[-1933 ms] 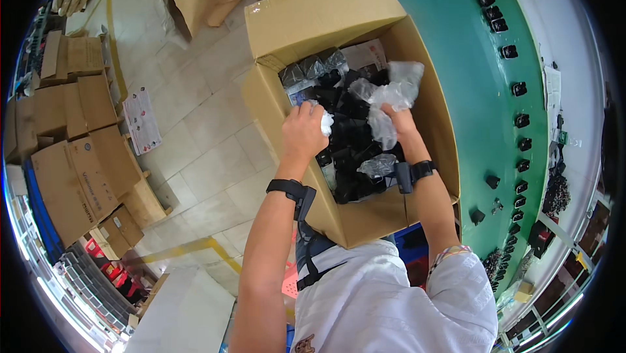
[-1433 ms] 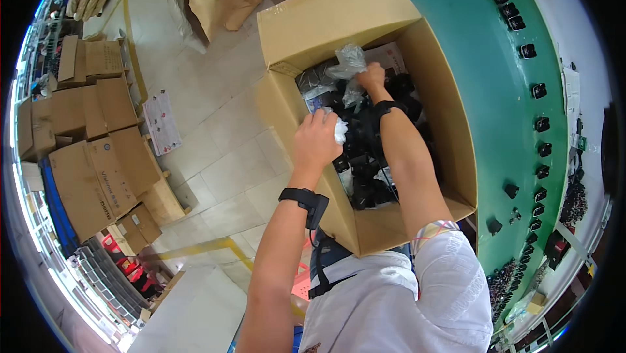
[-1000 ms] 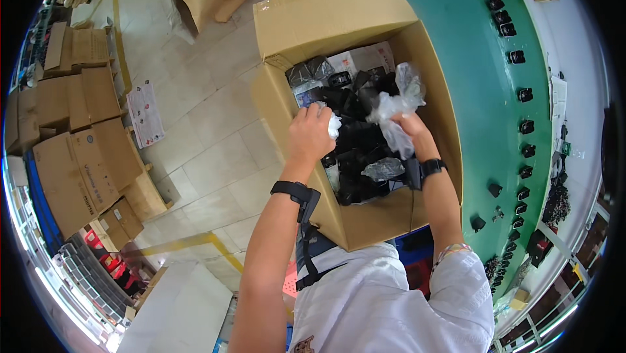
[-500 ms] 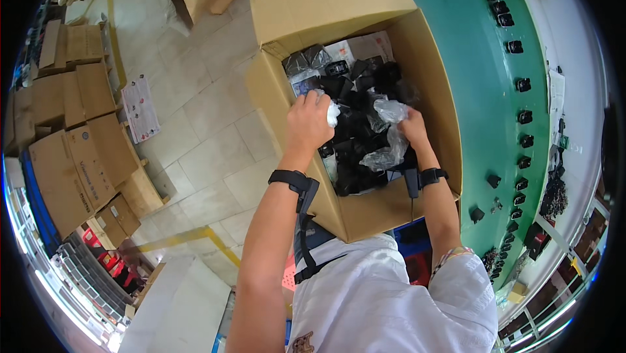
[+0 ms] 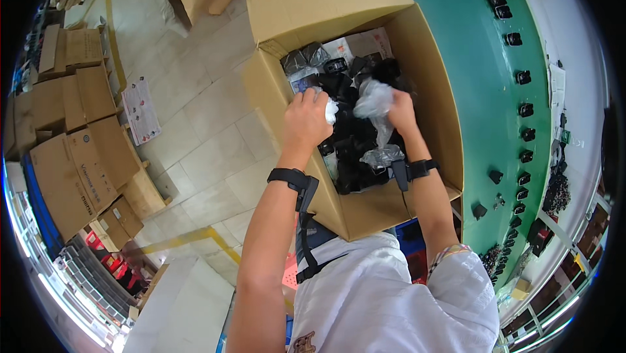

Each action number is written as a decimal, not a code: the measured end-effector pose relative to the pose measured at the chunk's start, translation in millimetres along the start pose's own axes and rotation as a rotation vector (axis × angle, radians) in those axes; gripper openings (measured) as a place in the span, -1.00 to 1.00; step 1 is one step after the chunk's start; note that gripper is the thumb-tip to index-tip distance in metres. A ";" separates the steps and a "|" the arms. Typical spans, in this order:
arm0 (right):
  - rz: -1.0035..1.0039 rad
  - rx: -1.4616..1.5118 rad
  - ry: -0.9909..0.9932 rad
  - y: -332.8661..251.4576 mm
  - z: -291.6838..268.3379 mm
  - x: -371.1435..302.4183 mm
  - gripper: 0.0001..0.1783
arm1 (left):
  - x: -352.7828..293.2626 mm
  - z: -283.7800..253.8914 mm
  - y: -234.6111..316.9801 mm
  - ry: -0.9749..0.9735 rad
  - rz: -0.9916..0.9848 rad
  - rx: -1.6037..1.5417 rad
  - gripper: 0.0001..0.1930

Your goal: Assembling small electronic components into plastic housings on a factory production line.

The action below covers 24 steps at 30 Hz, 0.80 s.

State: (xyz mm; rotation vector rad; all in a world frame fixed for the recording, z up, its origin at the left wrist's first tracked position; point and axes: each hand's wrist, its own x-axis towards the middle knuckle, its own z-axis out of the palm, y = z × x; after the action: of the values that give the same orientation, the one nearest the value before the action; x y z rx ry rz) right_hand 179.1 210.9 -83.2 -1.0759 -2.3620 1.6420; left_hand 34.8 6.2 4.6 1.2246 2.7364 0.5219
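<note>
The right hand [image 5: 400, 110], pinching clear plastic [image 5: 373, 99], now sits farther inward, keeping work within the carton [image 5: 432, 72], while the left hand [image 5: 305, 119] clutches a white wad [image 5: 331, 113].

The scene is bright and evenly lit, with cool white light. At the lower left, strip lights [image 5: 55, 301] burn out to bluish-white streaks. The tiled floor [image 5: 215, 138] and the green tabletop [image 5: 443, 79] carry a soft sheen. Inside the cardboard box [image 5: 326, 4] the walls fall into mild shadow, and the black parts [image 5: 355, 147] merge into one dark mass with little detail. Small highlights glint on the clear plastic bag [image 5: 373, 100], which looks smeared, as does the right hand [image 5: 401, 110]; the left hand [image 5: 305, 118] is crisper. Fisheye distortion bows the tabletop's far edge, and black vignetting closes both sides.
</note>
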 end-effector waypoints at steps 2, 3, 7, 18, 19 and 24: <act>0.259 0.608 -0.036 -1.0 -15.3 0.7 -0.73 | -1.2 -1.1 -3.4 -0.001 -0.011 0.001 -0.62; 0.449 0.713 -0.012 10.8 -27.4 5.5 -0.75 | -0.6 -2.0 -1.5 0.003 -0.010 -0.006 -0.63; 0.276 0.381 -0.187 -4.7 -20.0 23.8 -0.73 | 1.8 -4.2 1.6 -0.052 -0.028 0.006 -0.66; -0.306 -0.511 -0.137 -29.2 123.1 137.6 -0.70 | 0.9 -5.0 -1.4 -0.029 -0.016 0.025 -0.64; -0.253 -0.633 -0.160 -22.3 134.0 142.3 -0.76 | 2.4 -2.2 2.5 -0.028 0.002 0.025 -0.64; -0.097 -0.469 0.054 -40.2 151.4 129.9 -0.81 | -2.2 -3.3 -2.4 -0.033 -0.025 0.028 -0.63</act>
State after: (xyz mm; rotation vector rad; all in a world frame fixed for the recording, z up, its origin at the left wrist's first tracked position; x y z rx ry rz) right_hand -3.7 157.6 -155.4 -1.0241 -2.7855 1.0354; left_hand 33.8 2.2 6.8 1.1929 2.7367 0.4579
